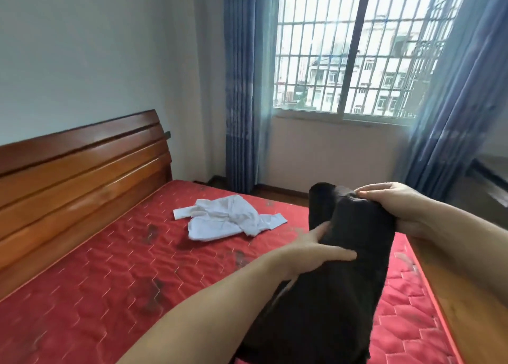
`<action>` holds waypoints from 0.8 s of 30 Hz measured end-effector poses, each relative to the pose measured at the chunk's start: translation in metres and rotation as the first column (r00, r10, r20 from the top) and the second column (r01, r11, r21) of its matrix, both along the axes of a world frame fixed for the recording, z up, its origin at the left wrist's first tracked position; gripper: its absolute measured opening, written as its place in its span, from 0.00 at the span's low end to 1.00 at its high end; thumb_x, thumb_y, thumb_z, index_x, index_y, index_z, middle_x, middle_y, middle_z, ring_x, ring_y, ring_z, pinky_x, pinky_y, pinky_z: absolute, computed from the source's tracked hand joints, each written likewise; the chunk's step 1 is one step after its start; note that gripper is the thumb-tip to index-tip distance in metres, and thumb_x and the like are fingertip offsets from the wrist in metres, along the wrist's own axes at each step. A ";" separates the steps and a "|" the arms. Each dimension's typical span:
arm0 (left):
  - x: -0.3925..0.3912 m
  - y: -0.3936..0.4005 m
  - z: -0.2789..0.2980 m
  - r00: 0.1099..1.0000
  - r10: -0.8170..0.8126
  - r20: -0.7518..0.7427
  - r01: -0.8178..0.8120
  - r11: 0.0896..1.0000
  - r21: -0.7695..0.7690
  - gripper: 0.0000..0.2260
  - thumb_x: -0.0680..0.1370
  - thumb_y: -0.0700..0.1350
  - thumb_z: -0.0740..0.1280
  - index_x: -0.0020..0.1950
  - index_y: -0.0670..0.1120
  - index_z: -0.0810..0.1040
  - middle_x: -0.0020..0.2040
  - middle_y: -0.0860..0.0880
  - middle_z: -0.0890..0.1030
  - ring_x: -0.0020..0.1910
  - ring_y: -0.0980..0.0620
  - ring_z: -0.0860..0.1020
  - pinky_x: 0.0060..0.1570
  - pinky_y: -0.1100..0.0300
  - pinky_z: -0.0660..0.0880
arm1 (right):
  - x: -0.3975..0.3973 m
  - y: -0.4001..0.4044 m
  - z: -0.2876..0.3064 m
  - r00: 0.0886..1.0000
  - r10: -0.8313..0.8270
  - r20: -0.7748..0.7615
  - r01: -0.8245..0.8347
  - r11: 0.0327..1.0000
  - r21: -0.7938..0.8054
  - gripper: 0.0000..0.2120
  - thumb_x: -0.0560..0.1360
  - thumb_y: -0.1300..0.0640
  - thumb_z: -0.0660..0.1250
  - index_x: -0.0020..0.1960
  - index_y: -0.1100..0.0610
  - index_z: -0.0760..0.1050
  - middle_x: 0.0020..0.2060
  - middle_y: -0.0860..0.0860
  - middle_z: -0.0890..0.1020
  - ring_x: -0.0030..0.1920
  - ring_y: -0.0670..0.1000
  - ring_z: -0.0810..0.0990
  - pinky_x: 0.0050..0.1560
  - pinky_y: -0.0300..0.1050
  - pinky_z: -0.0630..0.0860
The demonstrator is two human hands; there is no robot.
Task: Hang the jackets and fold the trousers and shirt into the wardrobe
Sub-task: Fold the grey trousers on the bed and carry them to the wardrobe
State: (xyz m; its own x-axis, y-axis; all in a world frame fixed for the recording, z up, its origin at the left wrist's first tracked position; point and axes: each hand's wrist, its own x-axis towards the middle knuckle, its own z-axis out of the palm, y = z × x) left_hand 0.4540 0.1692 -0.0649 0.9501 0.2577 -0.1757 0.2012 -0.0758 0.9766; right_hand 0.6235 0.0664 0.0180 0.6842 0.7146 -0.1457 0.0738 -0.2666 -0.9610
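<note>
Black trousers, folded lengthwise, hang in front of me above the right part of the red mattress. My right hand grips their upper fold, thumb on top. My left hand holds the left side of the cloth lower down, thumb across the front. A crumpled white shirt lies on the mattress farther back, to the left of the trousers. No jacket or wardrobe is in view.
A wooden headboard runs along the left. The bed's wooden side rail is at the right. Ahead are a barred window with blue curtains and a strip of floor below it.
</note>
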 end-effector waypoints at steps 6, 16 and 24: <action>0.016 0.023 -0.013 0.994 0.106 -0.004 -0.092 0.847 -0.524 0.18 0.72 0.61 0.68 0.58 0.55 0.78 0.46 0.53 0.83 0.48 0.50 0.79 0.51 0.49 0.77 | 0.018 0.010 0.038 0.985 0.161 0.064 -0.164 0.986 0.037 0.04 0.72 0.59 0.71 0.42 0.55 0.86 0.39 0.54 0.86 0.35 0.47 0.85 0.32 0.39 0.79; 0.062 0.006 0.012 0.944 0.213 0.253 -0.180 0.972 -0.148 0.30 0.65 0.44 0.78 0.65 0.51 0.74 0.59 0.52 0.83 0.56 0.55 0.81 0.49 0.64 0.78 | 0.062 -0.035 0.067 0.888 0.460 -0.004 -0.459 0.887 -0.054 0.13 0.66 0.50 0.73 0.44 0.58 0.83 0.39 0.56 0.83 0.37 0.49 0.83 0.35 0.42 0.80; 0.121 -0.078 0.072 0.860 0.404 0.311 -0.384 0.915 -0.125 0.07 0.73 0.45 0.76 0.49 0.45 0.85 0.46 0.49 0.86 0.46 0.51 0.85 0.43 0.61 0.81 | 0.148 -0.114 0.056 0.797 -0.079 0.598 0.066 0.997 0.044 0.21 0.69 0.35 0.69 0.45 0.53 0.81 0.44 0.51 0.83 0.45 0.51 0.80 0.44 0.46 0.75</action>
